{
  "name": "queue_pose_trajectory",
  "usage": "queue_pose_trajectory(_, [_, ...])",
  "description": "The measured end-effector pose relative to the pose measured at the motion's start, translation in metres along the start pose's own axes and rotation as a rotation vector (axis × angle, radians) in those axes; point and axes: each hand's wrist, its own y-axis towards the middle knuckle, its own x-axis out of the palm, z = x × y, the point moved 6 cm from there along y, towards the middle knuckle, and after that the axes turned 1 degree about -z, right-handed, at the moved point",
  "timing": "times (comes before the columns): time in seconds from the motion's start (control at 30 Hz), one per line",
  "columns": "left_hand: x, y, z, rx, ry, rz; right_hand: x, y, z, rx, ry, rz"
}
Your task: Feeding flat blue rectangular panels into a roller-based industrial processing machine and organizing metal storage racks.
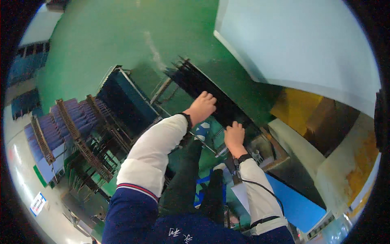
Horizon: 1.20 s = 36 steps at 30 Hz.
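Both hands are resting on a long dark rack of thin black plates [211, 95], right of centre. The left hand [201, 107] is lying on its middle with fingers curled over the edge; the right hand [235, 136] is gripping its near end. Purple-blue plate racks [61, 130] are standing at the left on the green floor [105, 36].

Bright, even light — soft blur, fisheye bending, dark rim corners.

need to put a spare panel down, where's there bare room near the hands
Bare green floor lies open beyond the dark slotted rack. It is crowded to the left around the racks of purple panels. Both the left hand and right hand rest on the long black panel.
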Motion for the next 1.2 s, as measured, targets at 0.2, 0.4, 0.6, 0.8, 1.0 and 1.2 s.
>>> queue_pose_trajectory(0.2, [0.002,0.003,0.002,0.015,0.061,-0.074,0.014,0.009,0.002,-0.118,-0.041,-0.046])
queue_pose_trajectory(0.4, [-0.024,-0.01,-0.005,0.063,0.057,-0.069,-0.025,-0.003,-0.014,-0.243,-0.058,0.063])
queue_pose_trajectory(0.6, [-0.113,-0.029,0.014,0.173,0.022,-0.018,-0.11,-0.056,-0.028,-0.348,0.032,0.18])
queue_pose_trajectory(0.8, [-0.211,-0.056,0.07,0.326,0.037,-0.117,-0.186,-0.146,-0.033,-0.377,0.091,0.194])
queue_pose_trajectory(1.0, [-0.312,-0.077,0.154,0.459,0.012,-0.128,-0.263,-0.258,-0.022,-0.398,0.199,0.204])
queue_pose_trajectory(1.2, [-0.368,-0.09,0.29,0.671,0.052,-0.23,-0.286,-0.399,0.024,-0.382,0.233,0.16])
